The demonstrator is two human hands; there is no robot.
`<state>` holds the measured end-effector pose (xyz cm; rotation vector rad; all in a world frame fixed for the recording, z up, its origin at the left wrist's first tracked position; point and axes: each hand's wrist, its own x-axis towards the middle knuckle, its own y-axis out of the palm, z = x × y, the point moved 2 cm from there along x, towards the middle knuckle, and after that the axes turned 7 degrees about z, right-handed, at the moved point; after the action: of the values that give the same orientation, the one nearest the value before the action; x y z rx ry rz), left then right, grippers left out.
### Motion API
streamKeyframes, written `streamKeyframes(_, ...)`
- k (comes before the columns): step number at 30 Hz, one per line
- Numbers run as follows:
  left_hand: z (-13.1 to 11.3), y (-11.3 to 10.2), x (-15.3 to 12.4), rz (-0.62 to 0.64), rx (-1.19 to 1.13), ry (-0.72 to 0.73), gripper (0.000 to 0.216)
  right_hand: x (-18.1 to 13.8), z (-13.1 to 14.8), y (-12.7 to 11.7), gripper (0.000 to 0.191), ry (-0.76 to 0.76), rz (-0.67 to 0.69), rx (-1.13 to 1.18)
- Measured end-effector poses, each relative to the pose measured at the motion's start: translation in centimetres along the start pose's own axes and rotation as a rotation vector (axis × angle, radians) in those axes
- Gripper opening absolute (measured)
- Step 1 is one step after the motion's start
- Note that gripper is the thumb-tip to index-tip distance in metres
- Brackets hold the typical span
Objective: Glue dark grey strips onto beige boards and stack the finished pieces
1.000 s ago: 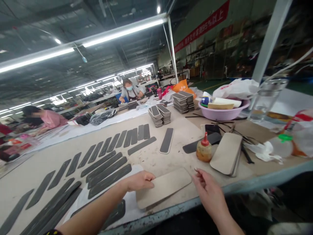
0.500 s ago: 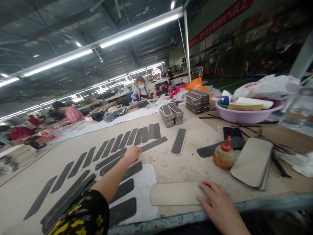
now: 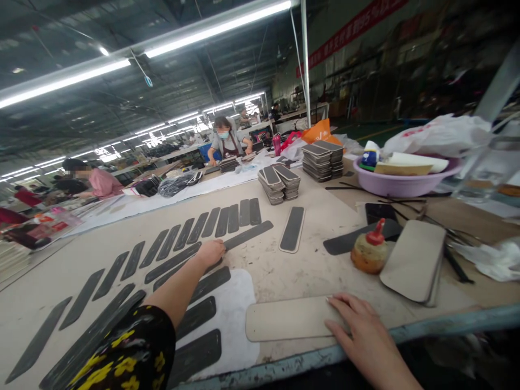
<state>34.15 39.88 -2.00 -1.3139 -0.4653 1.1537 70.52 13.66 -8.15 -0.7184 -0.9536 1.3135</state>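
the left hand [image 3: 211,252] is stretched far out over the worktable [image 3: 317,271], knuckles up and fingers curled down onto the near end of a long dark strip [image 3: 249,234] that lies slantwise just below a row of shorter dark strips [image 3: 227,219]; whether the fingers actually pinch it cannot be told from here. the right hand [image 3: 361,331] lies flat and spread, fingertips pressing the right end of a beige board [image 3: 284,320] at the table's near edge, partly beside a white sheet [image 3: 239,303]. a red-capped glue bottle [image 3: 370,252] stands just beyond, touching a stack of beige boards [image 3: 414,261]; a lilac basin [image 3: 402,185] sits further back.
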Motion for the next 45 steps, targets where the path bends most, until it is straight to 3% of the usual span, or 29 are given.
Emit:
streamKeyframes(5, -0.6, -0.4, 0.0, -0.035, 0.031, 0.013, 0.022, 0.0, 0.3, -0.2, 0.034, 0.006, -0.011, 0.025)
streamKeyframes(10, -1.3, -1.7, -1.2, -0.156, 0.026, -0.027, 0.024, -0.2, 0.5, -0.4, 0.034, 0.041, -0.021, 0.083)
streamKeyframes(14, -2.4, -4.4, -4.7, -0.290, -0.021, 0.011, 0.022, -0.1, 0.7, -0.8, 0.035, 0.092, -0.195, 0.219)
streamKeyframes(18, -4.4, -7.3, -10.2, -0.434, -0.230, 0.160, 0.015, 0.2, 1.4, -1.6, 0.034, 0.105, -0.320, 0.459)
streamKeyframes(23, -7.6, -9.2, -16.5, -0.371, -0.472, 0.320, 0.009, 0.1, 2.5, -2.3, 0.038, 0.200, -0.283, 0.893)
streamKeyframes(28, -9.7, -10.3, -20.0, -0.323, -0.579, 0.388, 0.012, -0.3, 2.4, -2.3, 0.048, 0.276, -0.312, 1.212)
streamKeyframes(36, -11.1, -11.6, -22.3, -0.239, -0.641, 0.430, 0.016, -1.2, 2.3, -3.7, 0.045, 0.251, -0.295, 1.422)
streamKeyframes(45, -11.6, -11.1, -22.7, -0.141, -0.722, 0.409, 0.015, -1.8, 2.3, -4.6, 0.042, 0.164, -0.142, 1.476)
